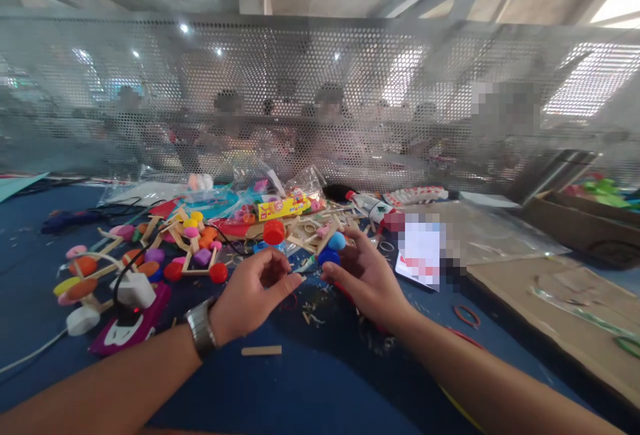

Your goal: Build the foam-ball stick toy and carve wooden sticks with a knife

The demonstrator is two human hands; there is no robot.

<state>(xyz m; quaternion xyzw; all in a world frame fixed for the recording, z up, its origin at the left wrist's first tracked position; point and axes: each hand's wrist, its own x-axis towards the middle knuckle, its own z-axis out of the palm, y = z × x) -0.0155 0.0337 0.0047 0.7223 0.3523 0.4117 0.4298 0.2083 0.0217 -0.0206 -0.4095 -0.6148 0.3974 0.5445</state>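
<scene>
My right hand point(373, 275) is closed on a small craft-stick frame point(313, 245), thumb beside a dark blue bottle cap point(329, 258). A light blue ball point(337, 241) sits just above that cap. Near the frame's left side a red bottle cap point(273, 231) shows, though whether it is fixed on cannot be made out. My left hand point(255, 291), with a metal watch at the wrist, has curled fingers and the thumb stretched towards the frame. Anything between its fingertips is too small to name. Below it a loose craft stick point(261, 351) lies on the blue table point(310, 398).
Stick models with colourful wheels point(195, 248) crowd the left, beside a purple power strip point(133, 328) with a white plug. Behind are a yellow packet point(283, 207) and a glue bottle point(373, 208). A lit phone point(419, 255) and cardboard point(550, 321) lie right. Perforated metal screen point(300, 101) stands behind.
</scene>
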